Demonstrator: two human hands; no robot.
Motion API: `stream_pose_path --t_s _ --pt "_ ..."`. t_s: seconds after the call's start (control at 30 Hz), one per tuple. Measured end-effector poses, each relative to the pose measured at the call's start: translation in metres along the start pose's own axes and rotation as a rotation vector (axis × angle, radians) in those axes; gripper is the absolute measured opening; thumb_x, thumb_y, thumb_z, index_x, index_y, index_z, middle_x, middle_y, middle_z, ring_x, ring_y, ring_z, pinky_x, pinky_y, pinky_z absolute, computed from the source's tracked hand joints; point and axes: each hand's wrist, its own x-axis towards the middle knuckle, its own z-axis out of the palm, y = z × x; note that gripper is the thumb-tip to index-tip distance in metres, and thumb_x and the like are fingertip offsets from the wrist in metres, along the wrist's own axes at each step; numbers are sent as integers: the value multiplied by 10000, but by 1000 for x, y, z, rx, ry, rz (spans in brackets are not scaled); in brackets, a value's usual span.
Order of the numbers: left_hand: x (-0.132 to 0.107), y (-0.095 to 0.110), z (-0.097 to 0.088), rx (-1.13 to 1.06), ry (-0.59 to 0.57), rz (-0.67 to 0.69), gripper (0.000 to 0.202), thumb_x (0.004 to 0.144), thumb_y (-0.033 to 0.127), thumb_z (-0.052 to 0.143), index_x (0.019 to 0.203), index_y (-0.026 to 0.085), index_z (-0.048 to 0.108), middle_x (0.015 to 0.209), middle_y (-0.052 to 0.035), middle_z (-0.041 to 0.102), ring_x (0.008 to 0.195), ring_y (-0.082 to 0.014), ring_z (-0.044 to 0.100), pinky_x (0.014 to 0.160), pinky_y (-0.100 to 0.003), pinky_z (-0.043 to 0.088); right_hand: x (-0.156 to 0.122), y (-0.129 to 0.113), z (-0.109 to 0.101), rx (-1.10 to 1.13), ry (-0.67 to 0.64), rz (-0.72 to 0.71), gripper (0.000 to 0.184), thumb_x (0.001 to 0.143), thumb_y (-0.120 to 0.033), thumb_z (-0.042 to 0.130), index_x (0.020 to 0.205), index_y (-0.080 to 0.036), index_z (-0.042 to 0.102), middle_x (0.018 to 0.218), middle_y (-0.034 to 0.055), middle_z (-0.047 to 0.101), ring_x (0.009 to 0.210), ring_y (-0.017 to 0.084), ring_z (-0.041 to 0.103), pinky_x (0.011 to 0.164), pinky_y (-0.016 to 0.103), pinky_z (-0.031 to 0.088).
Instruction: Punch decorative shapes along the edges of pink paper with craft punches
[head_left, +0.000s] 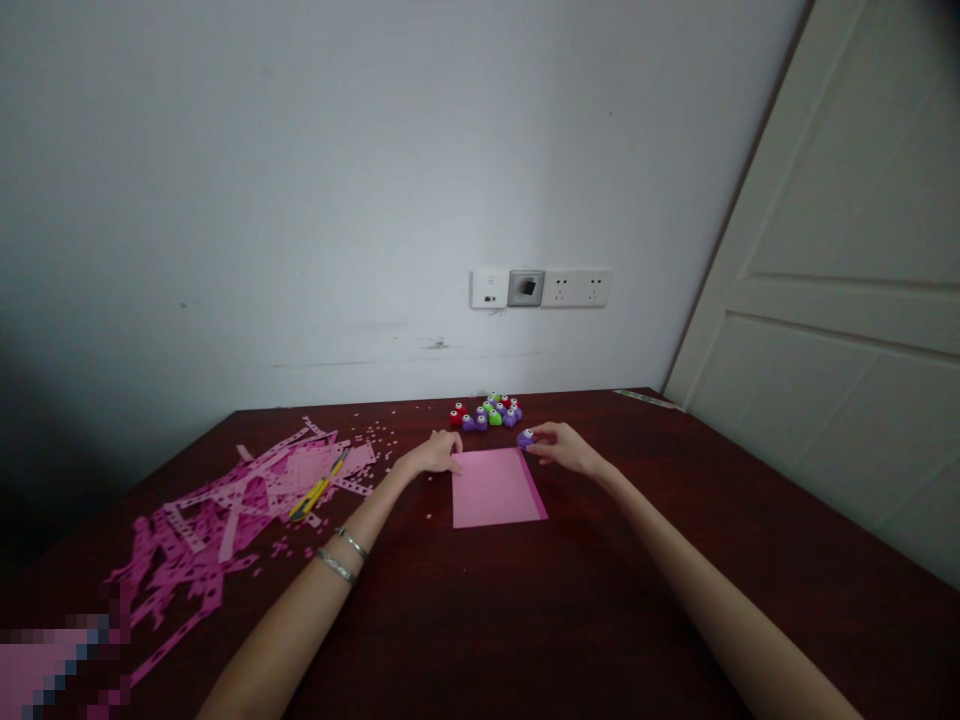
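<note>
A pink sheet of paper [496, 487] lies flat on the dark red-brown table [637, 560]. My left hand [436, 455] rests on the table at the sheet's far left corner, fingers curled against the paper's edge. My right hand [559, 445] is at the sheet's far right corner, fingers pinched on a small purple craft punch [526, 437]. Behind the sheet sits a cluster of several small punches [489, 413] in red, purple and green.
A heap of pink punched paper strips and scraps [232, 510] covers the table's left side, with a yellow utility knife [319, 488] lying on it. Wall sockets [540, 288] are on the wall behind. A white door [840, 300] stands at the right.
</note>
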Motion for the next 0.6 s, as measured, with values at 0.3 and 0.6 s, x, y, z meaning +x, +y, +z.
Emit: stream_pose_path --t_s 0.3,0.6 --pt "-9 5 -14 -542 -4 -81 137 638 264 613 673 133 597 486 20 558 467 -114 535 460 -209 358 1 -1 -7 0 12 -7 250 676 -264 683 894 -142 685 829 47 690 714 150 620 584 247 542" --pt "-24 -2 -31 -956 -32 -310 217 598 242 714 758 103 666 545 -7 609 477 -70 519 511 -204 412 4 5 -17 27 39 18 314 649 -239 706 941 -128 677 872 81 706 698 169 645 582 255 535"
